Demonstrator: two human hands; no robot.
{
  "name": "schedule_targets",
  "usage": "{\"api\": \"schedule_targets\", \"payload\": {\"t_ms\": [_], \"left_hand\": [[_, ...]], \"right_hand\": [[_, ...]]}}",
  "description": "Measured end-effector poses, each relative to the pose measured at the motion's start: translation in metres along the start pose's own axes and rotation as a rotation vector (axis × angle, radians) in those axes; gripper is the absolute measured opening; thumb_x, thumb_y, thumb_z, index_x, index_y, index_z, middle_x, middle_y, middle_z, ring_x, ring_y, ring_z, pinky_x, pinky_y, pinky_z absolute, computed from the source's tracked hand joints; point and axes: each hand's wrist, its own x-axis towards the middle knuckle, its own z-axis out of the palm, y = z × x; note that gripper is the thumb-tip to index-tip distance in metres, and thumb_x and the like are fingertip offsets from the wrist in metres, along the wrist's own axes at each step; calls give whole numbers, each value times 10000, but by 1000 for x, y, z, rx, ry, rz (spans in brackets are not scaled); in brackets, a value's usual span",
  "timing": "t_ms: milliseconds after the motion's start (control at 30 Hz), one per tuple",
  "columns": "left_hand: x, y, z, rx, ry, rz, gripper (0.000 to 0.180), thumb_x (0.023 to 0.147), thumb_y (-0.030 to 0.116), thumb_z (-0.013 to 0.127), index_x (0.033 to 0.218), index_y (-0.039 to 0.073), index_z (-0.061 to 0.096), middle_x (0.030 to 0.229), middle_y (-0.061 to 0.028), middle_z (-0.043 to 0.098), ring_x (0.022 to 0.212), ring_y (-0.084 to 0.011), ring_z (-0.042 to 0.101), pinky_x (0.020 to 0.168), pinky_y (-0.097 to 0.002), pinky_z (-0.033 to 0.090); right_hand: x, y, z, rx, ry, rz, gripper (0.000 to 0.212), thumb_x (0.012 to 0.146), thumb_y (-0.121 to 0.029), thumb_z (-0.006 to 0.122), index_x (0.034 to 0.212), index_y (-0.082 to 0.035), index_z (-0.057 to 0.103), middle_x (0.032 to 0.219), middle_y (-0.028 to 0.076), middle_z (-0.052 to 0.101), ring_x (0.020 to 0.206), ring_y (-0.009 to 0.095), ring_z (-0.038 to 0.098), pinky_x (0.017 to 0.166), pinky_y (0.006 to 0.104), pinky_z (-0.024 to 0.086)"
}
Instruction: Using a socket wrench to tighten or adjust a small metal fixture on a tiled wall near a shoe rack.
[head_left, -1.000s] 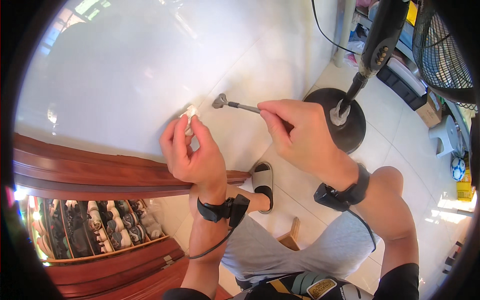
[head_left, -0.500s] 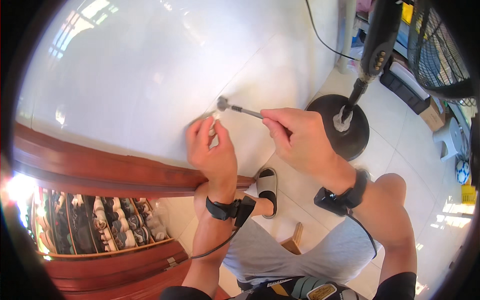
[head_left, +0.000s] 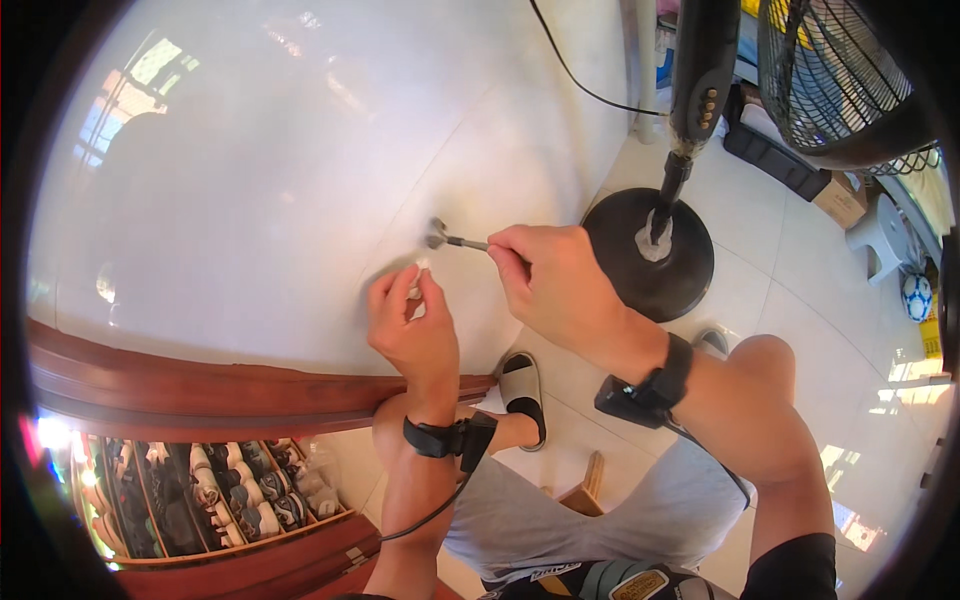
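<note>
My right hand (head_left: 565, 280) is closed around the handle of a small hammer (head_left: 466, 242). Its slightly blurred metal head is close to the pale glossy wall (head_left: 270, 190). Just below the hammer head, my left hand (head_left: 412, 335) pinches a small white piece (head_left: 421, 267) against or very near the wall. Fingertips cover most of that piece, so its exact kind does not show. A narrow gap separates the hammer head from the left fingertips.
A black standing fan (head_left: 690, 110) rises at the right on its round base (head_left: 610, 240). A reddish wooden frame (head_left: 200, 375) edges the wall's bottom, with a shoe rack (head_left: 200, 500) beyond. A wooden stool (head_left: 585, 490) sits between my knees; a white plastic stool (head_left: 880, 240) stands far right.
The view has shifted, moving the fan leftward and the wooden frame lower in the picture. The hammer's angle has changed slightly and less of its handle shows. Both hands keep their grips.
</note>
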Motion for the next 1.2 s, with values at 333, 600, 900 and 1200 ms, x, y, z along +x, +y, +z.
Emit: {"api": "schedule_targets", "payload": {"t_ms": [333,600,900,1200], "left_hand": [[5,1,-2,8,53,-11,112,866,-24,731,978,-32,731,988,-95,680,778,-184,660,611,-276,552],[2,1,-5,-82,74,-76,116,867,-33,725,982,-26,735,1008,-92,676,808,-183,666,609,-271,572],[0,-2,-3,-126,24,-132,120,860,-32,737,980,-35,732,1002,-87,672,811,-167,655,603,-258,561],[2,3,-3,-152,-4,-133,107,876,-23,730,981,-42,726,995,-81,668,802,-161,658,626,-267,565]], "right_hand": [[-2,-2,0,-3,76,1,100,913,-22,601,847,46,633,772,239,640,745,436,639,676,471,520],[2,2,-5,85,98,-55,82,917,-17,633,968,37,670,809,232,658,748,420,639,673,462,522],[1,1,-12,-5,10,-60,96,925,-24,609,977,47,648,801,241,649,747,432,632,665,480,507],[6,14,-9,-174,-8,10,135,905,-5,617,1006,52,686,791,253,641,736,437,636,645,459,509]]}}
